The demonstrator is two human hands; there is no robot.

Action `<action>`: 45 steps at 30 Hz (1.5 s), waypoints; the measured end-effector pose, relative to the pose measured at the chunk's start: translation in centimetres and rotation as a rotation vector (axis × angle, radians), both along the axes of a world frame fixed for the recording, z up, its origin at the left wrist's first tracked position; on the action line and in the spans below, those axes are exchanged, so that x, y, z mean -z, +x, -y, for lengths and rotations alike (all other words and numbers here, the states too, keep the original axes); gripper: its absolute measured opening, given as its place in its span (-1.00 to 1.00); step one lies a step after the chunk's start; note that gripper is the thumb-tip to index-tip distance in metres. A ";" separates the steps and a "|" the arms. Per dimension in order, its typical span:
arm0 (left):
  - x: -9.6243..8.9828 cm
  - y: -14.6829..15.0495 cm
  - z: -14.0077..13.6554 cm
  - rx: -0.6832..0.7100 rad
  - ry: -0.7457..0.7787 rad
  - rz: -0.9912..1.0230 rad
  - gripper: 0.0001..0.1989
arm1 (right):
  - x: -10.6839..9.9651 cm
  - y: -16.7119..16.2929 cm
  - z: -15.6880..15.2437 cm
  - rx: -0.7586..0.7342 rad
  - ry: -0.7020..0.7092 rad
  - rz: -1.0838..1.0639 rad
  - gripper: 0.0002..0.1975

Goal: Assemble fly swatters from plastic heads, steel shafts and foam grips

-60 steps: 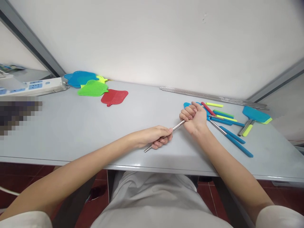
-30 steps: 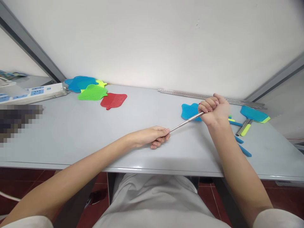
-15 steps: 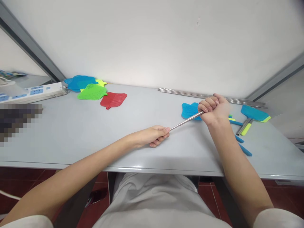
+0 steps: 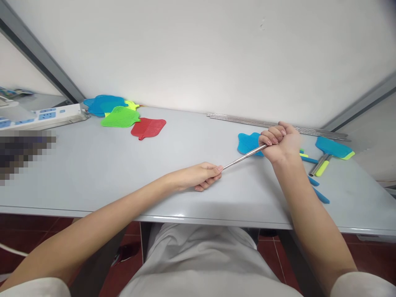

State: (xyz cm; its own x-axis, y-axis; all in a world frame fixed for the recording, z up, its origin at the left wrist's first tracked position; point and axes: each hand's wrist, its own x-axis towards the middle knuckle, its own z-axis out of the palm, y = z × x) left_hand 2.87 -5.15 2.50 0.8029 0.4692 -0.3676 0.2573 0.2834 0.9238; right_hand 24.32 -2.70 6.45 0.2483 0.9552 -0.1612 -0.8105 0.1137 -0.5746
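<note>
Gripping metal rod at two spots: left hand pinches it between thumb and fingers, right hand fisted round it farther back. Rod slants over worktop, crossing in front of blue swatter head. Bundle of tubes along wall. Red swatter head well off to the left.

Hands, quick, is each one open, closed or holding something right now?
Left hand: closed, holding the metal rod.
Right hand: closed around the same rod.
</note>
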 end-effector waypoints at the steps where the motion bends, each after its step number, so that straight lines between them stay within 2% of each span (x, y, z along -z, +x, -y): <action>1: 0.0 0.0 0.0 0.011 0.005 -0.002 -0.63 | 0.0 0.0 0.0 -0.002 -0.003 0.002 -0.67; 20: -0.3 -0.4 0.0 0.215 0.082 -0.096 -0.62 | 1.0 -1.3 0.0 -0.120 -0.123 -0.054 -0.66; 29: 0.2 0.0 0.0 0.105 0.043 -0.052 -0.65 | 1.3 -1.0 -0.2 -0.098 -0.138 -0.078 -0.66; 35: 0.2 -0.1 -0.1 0.039 0.157 -0.073 -0.63 | 1.4 -1.0 -0.3 -0.081 -0.154 -0.094 -0.68; 45: -0.2 -0.1 -0.1 0.056 0.188 -0.089 -0.61 | 1.2 -1.1 -0.2 -0.084 -0.148 -0.095 -0.68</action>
State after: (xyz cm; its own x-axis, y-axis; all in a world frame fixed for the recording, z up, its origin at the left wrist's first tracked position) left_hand 2.76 -5.01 2.66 0.7982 0.4916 -0.3483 0.3505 0.0913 0.9321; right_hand 23.20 -2.48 5.22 0.1455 0.9360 -0.3205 -0.8648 -0.0370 -0.5007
